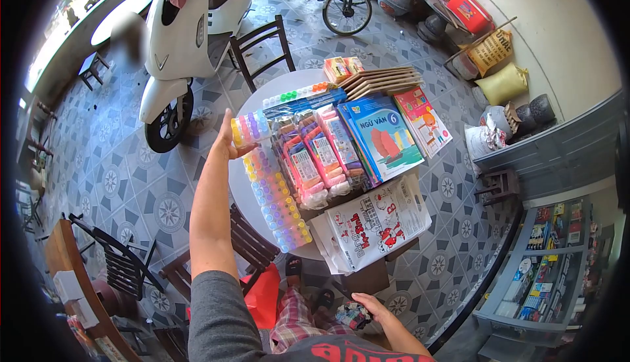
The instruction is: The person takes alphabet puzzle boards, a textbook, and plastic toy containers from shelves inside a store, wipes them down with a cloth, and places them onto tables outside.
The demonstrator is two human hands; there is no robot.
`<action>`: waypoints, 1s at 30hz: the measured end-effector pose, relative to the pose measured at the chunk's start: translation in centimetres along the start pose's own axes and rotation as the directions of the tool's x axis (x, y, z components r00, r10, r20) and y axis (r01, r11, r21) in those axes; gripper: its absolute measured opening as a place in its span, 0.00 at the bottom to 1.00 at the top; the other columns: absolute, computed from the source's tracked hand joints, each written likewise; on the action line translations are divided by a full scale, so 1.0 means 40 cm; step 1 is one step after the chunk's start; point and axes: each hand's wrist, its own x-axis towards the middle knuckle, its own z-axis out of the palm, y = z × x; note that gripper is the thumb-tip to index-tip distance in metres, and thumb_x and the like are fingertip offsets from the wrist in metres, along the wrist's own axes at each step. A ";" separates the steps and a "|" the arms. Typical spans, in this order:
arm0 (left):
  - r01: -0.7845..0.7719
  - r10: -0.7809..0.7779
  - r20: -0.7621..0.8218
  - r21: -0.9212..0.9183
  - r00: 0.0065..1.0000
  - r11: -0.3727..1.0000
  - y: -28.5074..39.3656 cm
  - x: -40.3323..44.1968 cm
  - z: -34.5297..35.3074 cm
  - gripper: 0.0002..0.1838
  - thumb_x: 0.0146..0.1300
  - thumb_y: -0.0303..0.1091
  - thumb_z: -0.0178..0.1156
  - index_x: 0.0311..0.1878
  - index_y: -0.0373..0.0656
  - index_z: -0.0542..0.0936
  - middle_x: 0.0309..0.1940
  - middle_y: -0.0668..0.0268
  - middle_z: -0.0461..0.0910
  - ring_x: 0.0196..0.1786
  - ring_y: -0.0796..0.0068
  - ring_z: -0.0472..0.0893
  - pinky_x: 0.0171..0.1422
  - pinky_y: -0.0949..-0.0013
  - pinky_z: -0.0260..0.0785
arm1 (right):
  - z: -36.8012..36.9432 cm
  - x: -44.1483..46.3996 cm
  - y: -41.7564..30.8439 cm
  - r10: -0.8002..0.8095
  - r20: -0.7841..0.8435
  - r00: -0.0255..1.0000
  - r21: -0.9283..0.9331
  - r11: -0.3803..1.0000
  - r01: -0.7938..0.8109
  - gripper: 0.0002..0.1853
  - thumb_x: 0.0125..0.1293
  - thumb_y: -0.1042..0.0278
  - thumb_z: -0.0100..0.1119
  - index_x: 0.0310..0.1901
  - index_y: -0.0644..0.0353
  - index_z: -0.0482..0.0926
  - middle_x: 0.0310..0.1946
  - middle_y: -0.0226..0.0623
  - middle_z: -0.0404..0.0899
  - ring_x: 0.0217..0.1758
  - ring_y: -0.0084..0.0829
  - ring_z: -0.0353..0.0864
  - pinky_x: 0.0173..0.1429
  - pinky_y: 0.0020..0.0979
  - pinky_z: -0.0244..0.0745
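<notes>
On the left side of the round table (243, 103), my left hand (231, 137) grips the end of a clear pack of small coloured-cap pots (251, 127), thumb on the near side. Directly below it lies a long row of similar pots (272, 194). Low by my lap, my right hand (373, 305) holds a crumpled patterned cloth (353, 316). Beside the rows are pink plastic-wrapped packs (325, 152), a stack of blue textbooks (384, 139), and a red-covered book (423, 122). A white printed plastic bag (380, 224) lies at the near edge.
Brown boards (380, 83) and small orange packs (343, 68) lie at the table's far side. Around it are a dark chair (262, 47), a white motor scooter (174, 53), a wooden chair (249, 244) and a glass display case (541, 270).
</notes>
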 end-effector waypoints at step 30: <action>-0.201 -0.115 0.473 0.566 0.874 0.800 -1.717 -0.954 0.528 0.09 0.67 0.32 0.57 0.44 0.36 0.80 0.33 0.69 0.81 0.34 0.83 0.78 0.39 0.77 0.70 | -0.573 -0.385 0.610 -0.602 0.063 0.796 0.747 0.558 0.363 0.24 0.70 0.59 0.55 0.64 0.58 0.66 0.51 0.30 0.78 0.51 0.23 0.79 0.55 0.29 0.76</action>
